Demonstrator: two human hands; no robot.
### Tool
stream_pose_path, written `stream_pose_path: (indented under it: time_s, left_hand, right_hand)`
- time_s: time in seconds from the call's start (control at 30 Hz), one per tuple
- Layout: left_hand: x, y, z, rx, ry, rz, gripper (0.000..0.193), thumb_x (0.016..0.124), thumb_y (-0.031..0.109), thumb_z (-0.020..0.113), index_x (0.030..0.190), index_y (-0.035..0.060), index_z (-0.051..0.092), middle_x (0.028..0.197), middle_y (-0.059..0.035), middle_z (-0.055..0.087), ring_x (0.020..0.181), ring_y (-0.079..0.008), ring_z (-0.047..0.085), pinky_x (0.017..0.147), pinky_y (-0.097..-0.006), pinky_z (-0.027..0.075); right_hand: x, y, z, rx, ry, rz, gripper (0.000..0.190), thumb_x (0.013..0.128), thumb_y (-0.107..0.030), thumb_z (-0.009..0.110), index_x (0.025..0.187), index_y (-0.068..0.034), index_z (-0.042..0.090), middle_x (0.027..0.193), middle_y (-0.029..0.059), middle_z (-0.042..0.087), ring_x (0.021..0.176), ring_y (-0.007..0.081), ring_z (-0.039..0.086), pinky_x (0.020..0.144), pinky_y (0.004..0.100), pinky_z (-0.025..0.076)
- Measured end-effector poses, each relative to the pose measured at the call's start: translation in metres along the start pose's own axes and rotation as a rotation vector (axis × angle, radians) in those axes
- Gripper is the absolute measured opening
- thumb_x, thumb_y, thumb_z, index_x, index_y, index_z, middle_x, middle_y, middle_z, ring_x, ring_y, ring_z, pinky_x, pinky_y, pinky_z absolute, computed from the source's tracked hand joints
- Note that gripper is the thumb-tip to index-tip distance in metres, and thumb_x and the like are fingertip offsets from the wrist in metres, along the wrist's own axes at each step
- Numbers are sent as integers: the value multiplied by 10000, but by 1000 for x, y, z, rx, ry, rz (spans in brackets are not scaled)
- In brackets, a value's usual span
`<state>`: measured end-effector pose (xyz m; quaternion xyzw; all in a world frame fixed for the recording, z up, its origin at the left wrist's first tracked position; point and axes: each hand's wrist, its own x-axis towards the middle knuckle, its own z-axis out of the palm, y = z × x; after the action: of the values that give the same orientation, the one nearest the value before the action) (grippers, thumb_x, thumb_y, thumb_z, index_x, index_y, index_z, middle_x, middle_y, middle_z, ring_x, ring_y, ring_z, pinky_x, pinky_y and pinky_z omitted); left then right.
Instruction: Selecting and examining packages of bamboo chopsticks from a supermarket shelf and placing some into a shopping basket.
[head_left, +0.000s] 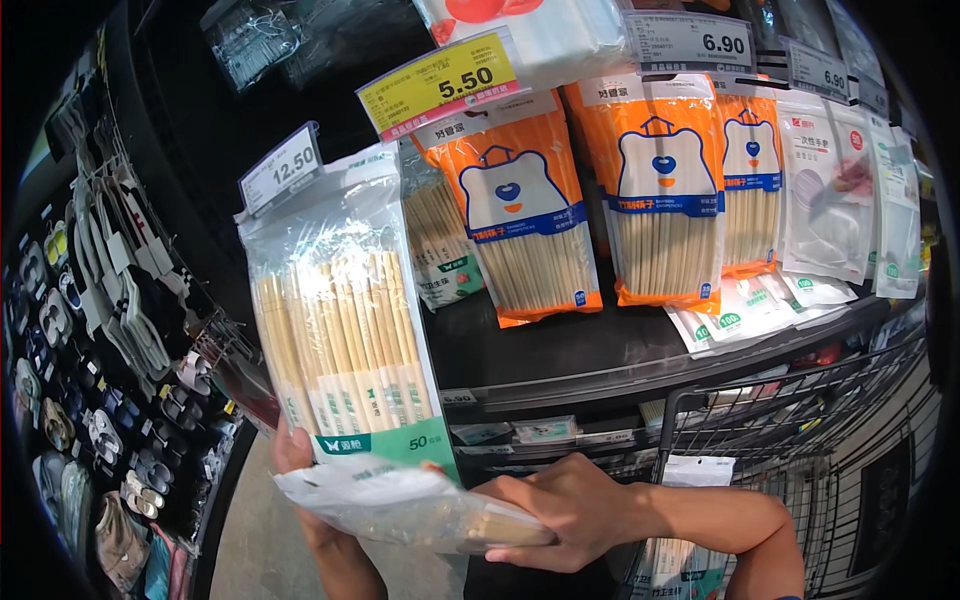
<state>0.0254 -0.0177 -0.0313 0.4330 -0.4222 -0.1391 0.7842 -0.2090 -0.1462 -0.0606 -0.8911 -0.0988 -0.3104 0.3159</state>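
My right hand (566, 514) grips one end of a clear-and-white plastic pack of chopsticks (420, 510), held nearly flat and seen edge-on. Behind it hangs a tall clear pack of bamboo chopsticks (352, 322) with a green band along its bottom. My left hand (295, 454) is at that hanging pack's lower left corner, its fingers curled at the edge. The flat pack hides most of the left palm, so which of the two packs it bears on is unclear.
Orange chopstick packs (525, 195) hang to the right, beside white glove packs (825, 187). Below them runs a black shelf (540, 360). A black wire shopping cart (810, 397) at right contains another chopstick pack (686, 555). Slippers (105, 435) and hangers (124, 262) line the left.
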Motion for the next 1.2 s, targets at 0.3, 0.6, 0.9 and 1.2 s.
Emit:
stream_pose_path:
  time_s: [0.3,0.6,0.9,1.2]
  left_hand:
    - [-23,-31,-17,76,-29,11,513,960,255,527,1341,-66,404,1220,-148,584,1060,-177,598,865,-317,501]
    - [-72,-54,12,63,-67,-47,554,928,257,550,1321,-101,397,1208,-152,574,1056,-171,563,910,-286,435]
    - [-100,-72,25,-50,-83,-106,542,947,302,499,1297,-94,379,1184,-148,546,1054,-164,545,901,-300,439]
    - [-108,-72,22,185,-399,-227,696,895,288,617,1344,-119,274,1139,-229,580,998,-264,637,871,-354,490]
  right_hand:
    - [6,0,-13,419,-9,438,663,887,-403,636,1305,53,397,949,179,662,822,237,682,734,344,542]
    - [7,5,-7,840,447,446,490,904,-238,648,1254,54,467,1159,147,582,1060,179,575,908,306,475]
    - [10,4,-5,881,445,605,467,905,-121,613,1299,24,407,1194,101,544,1075,155,536,940,316,442]
    - [13,4,-4,667,463,604,573,904,-109,608,1357,11,278,1234,138,514,1110,170,523,962,333,441]
